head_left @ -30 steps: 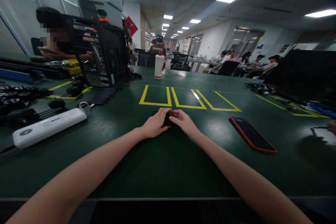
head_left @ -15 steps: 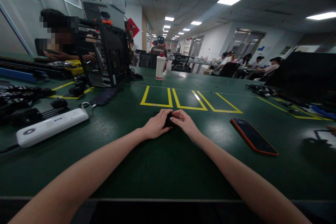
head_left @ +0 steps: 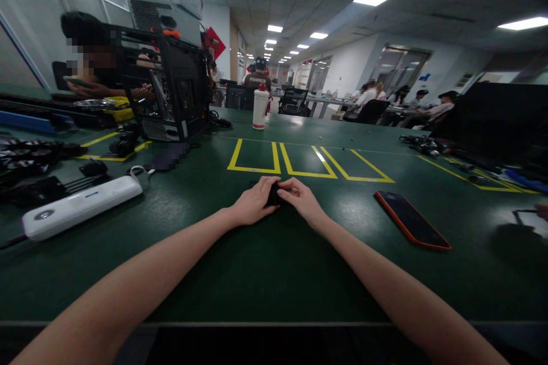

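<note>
A small black object (head_left: pixel 273 196) rests on the green table (head_left: pixel 257 274), mostly covered by my fingers, so its kind is not clear. My left hand (head_left: pixel 257 202) is closed over it from the left, fingers on top and thumb along the near side. From the right, my right hand (head_left: pixel 301 201) pinches at the object's right edge with thumb and fingertips. Both hands meet just in front of the yellow tape outlines (head_left: pixel 282 162).
To the left lie a white power strip (head_left: pixel 83 205) and black cables; behind them stands an open computer case (head_left: pixel 184 91). A phone with an orange edge (head_left: pixel 413 221) lies to the right. A white bottle (head_left: pixel 259 109) stands farther back. A person (head_left: pixel 92 63) sits at the left.
The view has shifted very slightly. Both hands keep the same hold on the black object, with hardly any visible movement.
</note>
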Demonstrator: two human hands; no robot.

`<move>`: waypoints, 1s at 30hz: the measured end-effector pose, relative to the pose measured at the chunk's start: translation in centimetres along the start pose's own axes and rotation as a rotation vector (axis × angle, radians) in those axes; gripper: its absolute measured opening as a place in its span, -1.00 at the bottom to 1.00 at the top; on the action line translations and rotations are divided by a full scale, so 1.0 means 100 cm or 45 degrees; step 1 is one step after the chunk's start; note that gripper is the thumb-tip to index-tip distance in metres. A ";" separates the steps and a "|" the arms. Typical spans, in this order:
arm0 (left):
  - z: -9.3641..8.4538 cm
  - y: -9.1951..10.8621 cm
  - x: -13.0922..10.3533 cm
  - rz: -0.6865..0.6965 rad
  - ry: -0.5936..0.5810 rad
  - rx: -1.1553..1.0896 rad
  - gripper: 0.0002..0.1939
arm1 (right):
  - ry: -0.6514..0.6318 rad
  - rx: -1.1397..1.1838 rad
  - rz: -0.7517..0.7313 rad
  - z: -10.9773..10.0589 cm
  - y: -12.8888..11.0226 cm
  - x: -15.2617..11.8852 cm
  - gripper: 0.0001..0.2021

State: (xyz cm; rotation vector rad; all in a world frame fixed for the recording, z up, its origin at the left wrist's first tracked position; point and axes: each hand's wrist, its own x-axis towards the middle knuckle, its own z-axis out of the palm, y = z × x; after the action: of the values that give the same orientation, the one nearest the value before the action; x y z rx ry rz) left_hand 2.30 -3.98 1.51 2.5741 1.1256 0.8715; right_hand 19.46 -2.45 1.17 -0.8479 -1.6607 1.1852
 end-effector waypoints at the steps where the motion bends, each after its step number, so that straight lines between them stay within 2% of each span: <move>1: 0.000 0.000 0.000 0.007 -0.002 0.003 -0.38 | 0.014 -0.014 0.008 0.000 0.000 0.000 -0.78; 5: 0.000 0.000 0.000 0.012 0.001 0.013 -0.39 | -0.019 -0.034 0.079 -0.003 0.003 0.002 -0.70; 11: 0.000 -0.001 -0.001 0.003 -0.006 0.021 -0.39 | -0.146 0.095 0.047 -0.005 0.004 0.001 -0.66; 16: 0.000 -0.001 0.000 0.022 0.006 0.012 -0.39 | -0.026 0.014 -0.022 0.001 -0.001 0.000 -0.83; 20: 0.002 -0.002 0.000 0.030 0.020 0.020 -0.38 | 0.032 -0.022 0.031 0.002 0.000 0.000 -0.75; 23: 0.002 -0.002 0.000 0.018 0.011 0.022 -0.38 | -0.024 -0.006 0.077 -0.001 0.002 0.001 -0.72; 27: 0.002 -0.002 0.000 0.013 0.000 0.029 -0.39 | -0.128 0.075 0.038 -0.005 0.004 0.001 -0.68; 30: 0.001 -0.002 0.000 0.007 0.001 0.032 -0.39 | -0.136 0.082 0.033 -0.005 0.003 0.000 -0.68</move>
State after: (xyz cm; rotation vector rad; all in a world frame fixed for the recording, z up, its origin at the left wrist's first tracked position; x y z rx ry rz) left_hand 2.26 -3.78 1.32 2.5981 1.1373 0.8651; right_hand 19.90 -2.24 0.97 -0.7800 -1.6914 1.3151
